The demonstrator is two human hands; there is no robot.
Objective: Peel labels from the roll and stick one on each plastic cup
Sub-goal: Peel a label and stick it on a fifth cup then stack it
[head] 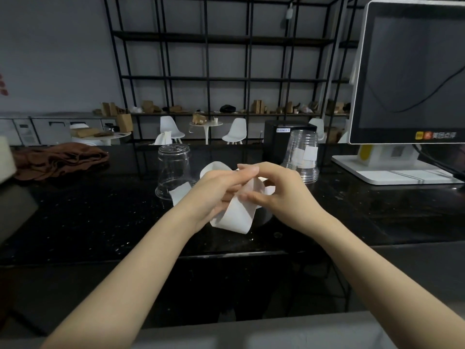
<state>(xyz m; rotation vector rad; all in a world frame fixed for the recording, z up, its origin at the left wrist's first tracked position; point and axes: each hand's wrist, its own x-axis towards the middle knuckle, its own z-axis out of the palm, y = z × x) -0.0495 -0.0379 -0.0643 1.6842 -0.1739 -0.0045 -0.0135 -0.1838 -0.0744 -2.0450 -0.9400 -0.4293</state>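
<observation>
Dead centre of the frame, both hands are working the label strip (237, 212) just above the black table (100, 217). Left hand (214, 195) and right hand (279, 195) have their fingers pinched narrow on it, looks like peeling one off. Strip's long axis runs from lower centre up toward the fingers, looping over. Stacked cups (302, 157) right of centre already carry labels; the upside-down cup (173, 170) left of centre looks bare, so that's left.
</observation>
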